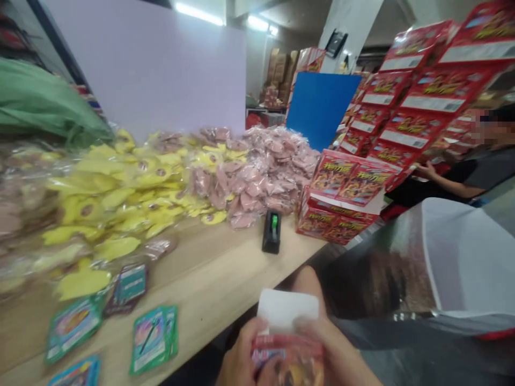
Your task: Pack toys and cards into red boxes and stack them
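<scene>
Table [217,268]: pink packets [269,174] heaped behind tape dispenser [271,234] | yellow packets [116,187] heaped left of it | red boxes [341,193] stacked right | cards [148,340] piled front-left

A person's left hand [240,354] and right hand [319,333] grip a red packet [287,364] beside the surface [225,262], bagged yellow and pink pieces [120,199] heaped at the far side, cards [149,343] near left.

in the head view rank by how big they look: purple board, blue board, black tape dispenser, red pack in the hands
1. Purple board
2. Blue board and red pack: too close to rank; the pack is nearer and cut off
3. Black tape dispenser
</scene>
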Available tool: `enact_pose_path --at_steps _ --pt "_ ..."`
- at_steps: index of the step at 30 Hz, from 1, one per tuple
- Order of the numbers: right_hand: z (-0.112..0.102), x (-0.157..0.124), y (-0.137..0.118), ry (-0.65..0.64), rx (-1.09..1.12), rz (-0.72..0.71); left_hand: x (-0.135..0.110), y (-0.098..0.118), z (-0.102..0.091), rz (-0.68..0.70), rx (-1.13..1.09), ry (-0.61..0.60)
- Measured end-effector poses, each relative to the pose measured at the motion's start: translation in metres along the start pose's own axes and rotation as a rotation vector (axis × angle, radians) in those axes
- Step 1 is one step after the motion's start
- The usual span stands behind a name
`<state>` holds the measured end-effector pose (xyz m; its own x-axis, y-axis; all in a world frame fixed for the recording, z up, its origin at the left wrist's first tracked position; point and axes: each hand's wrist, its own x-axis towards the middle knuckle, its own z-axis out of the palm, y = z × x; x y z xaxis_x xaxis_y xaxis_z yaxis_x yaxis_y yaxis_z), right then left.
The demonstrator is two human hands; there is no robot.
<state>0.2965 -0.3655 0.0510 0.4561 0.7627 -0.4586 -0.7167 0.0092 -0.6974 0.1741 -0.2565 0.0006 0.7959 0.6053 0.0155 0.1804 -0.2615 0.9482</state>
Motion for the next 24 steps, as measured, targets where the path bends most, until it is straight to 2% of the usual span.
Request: enact_pose_path --at_steps 2,4,6,7,9,11,14,16,19,24 --pt "-0.005 0.010 -0.002 0.008 -0.147 0.039 0.006 -0.009 0.005 -0.080 -0.040 -0.134" --pt "-0.007 0.020 -0.014 -0.175 -0.448 0.025 0.013 -0.013 0.008 -0.165 -0.131 -0.178" --pt "-0.004 0.025 -0.030 -0.406 -0.771 -0.064 0.017 -0.012 0.008 -0.227 -0.212 -0.135" --pt "-0.001 0.025 -0.036 -0.461 -0.900 -0.117 0.016 -0.011 0.007 -0.227 -0.232 -0.105" --pt "0.008 0.024 -0.044 -0.437 -1.045 -0.178 0.014 -0.007 0.005 -0.187 -0.232 -0.062" --pt "0.015 0.021 -0.045 -0.383 -1.043 -0.105 0.009 -0.005 0.003 -0.117 -0.222 -0.069" --pt "0.022 0.017 -0.043 -0.365 -0.895 0.059 0.005 -0.004 -0.002 -0.061 -0.222 -0.102" --pt "0.026 0.014 -0.045 -0.364 -0.842 0.068 0.003 -0.002 -0.005 -0.038 -0.225 -0.128" --pt "0.034 0.011 -0.053 -0.429 -0.895 0.092 0.000 0.002 -0.009 -0.034 -0.283 -0.179" --pt "0.041 0.008 -0.063 -0.497 -1.039 0.148 -0.008 0.005 -0.010 -0.050 -0.311 -0.184"
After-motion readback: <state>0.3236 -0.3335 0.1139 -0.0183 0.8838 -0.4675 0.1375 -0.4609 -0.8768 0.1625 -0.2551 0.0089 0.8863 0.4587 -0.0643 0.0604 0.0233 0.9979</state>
